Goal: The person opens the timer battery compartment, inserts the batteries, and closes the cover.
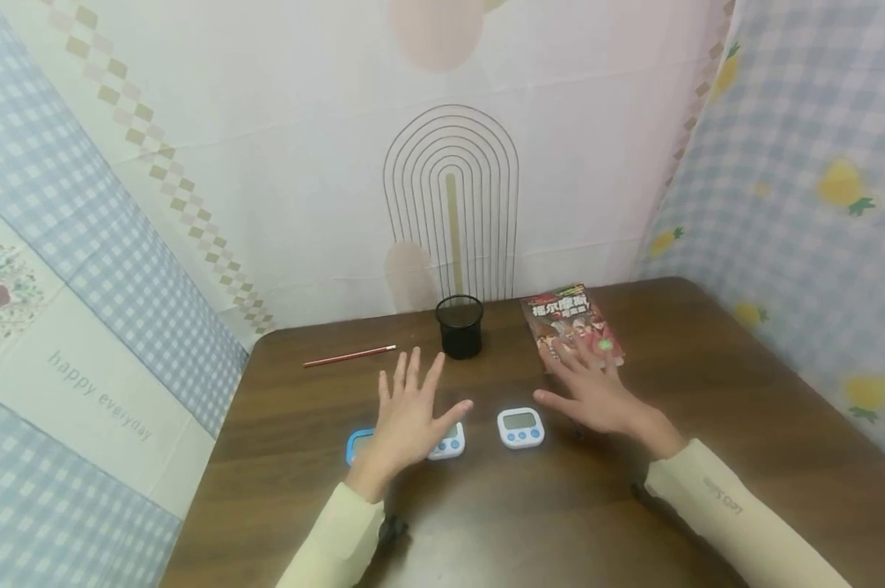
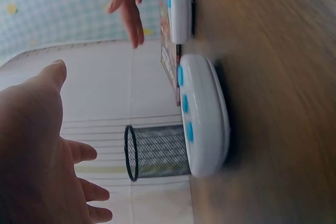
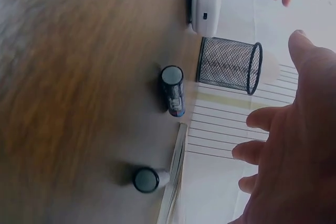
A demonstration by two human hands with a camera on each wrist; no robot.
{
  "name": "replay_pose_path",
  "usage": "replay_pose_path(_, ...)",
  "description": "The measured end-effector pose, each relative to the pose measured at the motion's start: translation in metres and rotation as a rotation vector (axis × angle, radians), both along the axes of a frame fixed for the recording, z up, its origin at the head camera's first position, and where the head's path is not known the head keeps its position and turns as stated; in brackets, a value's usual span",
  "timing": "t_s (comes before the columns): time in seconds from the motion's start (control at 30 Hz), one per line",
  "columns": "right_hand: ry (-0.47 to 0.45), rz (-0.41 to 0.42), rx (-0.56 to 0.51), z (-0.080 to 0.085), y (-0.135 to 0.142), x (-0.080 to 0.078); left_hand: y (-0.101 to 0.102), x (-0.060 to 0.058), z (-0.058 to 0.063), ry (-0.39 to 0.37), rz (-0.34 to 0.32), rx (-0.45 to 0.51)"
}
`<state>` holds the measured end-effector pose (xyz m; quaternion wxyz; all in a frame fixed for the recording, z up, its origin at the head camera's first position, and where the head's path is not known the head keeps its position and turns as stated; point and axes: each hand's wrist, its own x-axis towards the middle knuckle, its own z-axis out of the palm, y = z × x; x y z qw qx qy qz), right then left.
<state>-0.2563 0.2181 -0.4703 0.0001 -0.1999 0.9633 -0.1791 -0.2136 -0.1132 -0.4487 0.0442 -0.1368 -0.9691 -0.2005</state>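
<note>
My left hand (image 1: 407, 423), fingers spread, hovers over a blue-framed timer (image 1: 353, 446) and a white timer (image 1: 453, 443), partly hiding both. It holds nothing; the left wrist view shows a gap between the palm and the nearer white timer (image 2: 205, 116). Another white timer (image 1: 521, 428) with blue buttons lies between the two hands. My right hand (image 1: 595, 398) is also spread and raised above the table, overlapping the near edge of a comic-style book (image 1: 569, 317). Below it, the right wrist view shows two small dark cylinders that look like batteries, one (image 3: 174, 92) farther off and one (image 3: 146, 180) nearer the book.
A black mesh pen cup (image 1: 460, 331) stands toward the back of the brown wooden table (image 1: 281, 490). Left of it lies a red pencil (image 1: 349, 356). Patterned cloth hangs behind the table (image 1: 325, 204) and along both sides.
</note>
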Motion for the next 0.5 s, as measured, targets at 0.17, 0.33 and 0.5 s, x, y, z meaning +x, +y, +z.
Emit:
replay_pose_path(0.17, -0.003, 0.026, -0.033, -0.005, -0.002, -0.001, 0.010, -0.002, -0.002, -0.009, -0.027, -0.001)
replay_pose_path(0.33, -0.017, 0.069, -0.045, -0.011, -0.004, -0.001, 0.015, -0.003, -0.002, -0.038, -0.075, -0.008)
replay_pose_path(0.5, -0.014, 0.106, -0.041, -0.010, -0.005, -0.002, 0.017, -0.003, 0.000, -0.077, -0.106, -0.021)
